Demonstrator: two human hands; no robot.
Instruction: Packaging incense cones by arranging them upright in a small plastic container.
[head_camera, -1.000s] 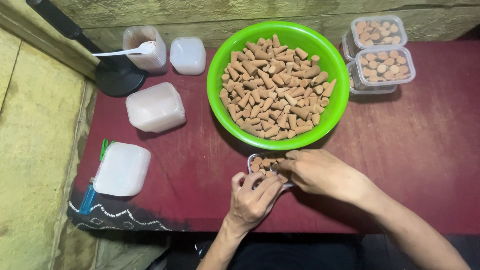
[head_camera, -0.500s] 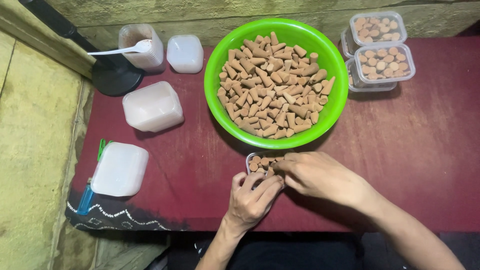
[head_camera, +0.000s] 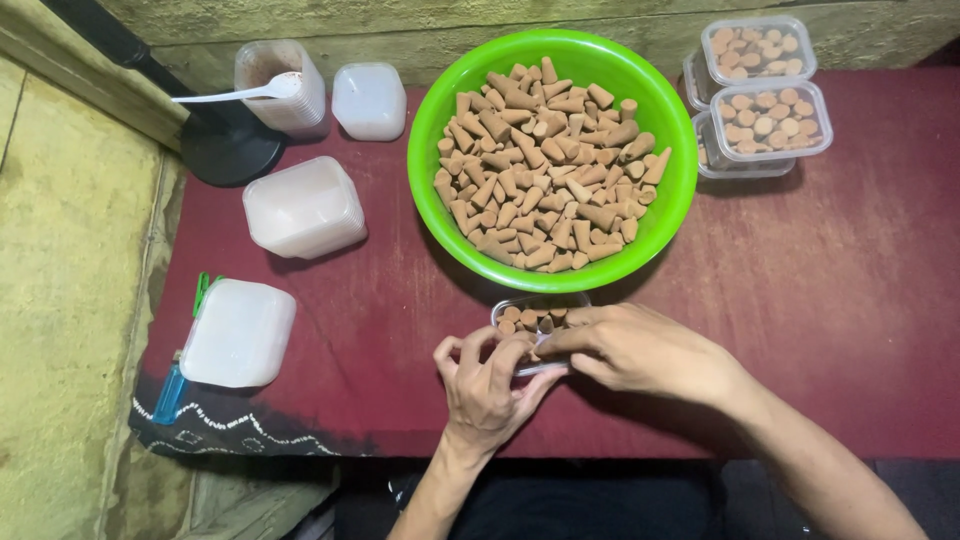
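Observation:
A small clear plastic box (head_camera: 530, 315) with brown cones standing in it sits on the dark red cloth (head_camera: 840, 300), just in front of a bright green bowl (head_camera: 440, 100) heaped with brown cones (head_camera: 550, 170). My left hand (head_camera: 490, 385) cups the box's near left side. Over the box's right part lies my right hand (head_camera: 640, 350), its fingertips pinched at the cones inside; whether it holds one is hidden.
Two filled clear boxes (head_camera: 768, 125) are stacked at the back right. At the left stand upturned white plastic containers (head_camera: 300, 205), a tub with a white spoon (head_camera: 275, 85), a black round base (head_camera: 225, 145) and another white box (head_camera: 238, 333).
Both hands stay at the small box; the fingers have shifted only slightly among the cones.

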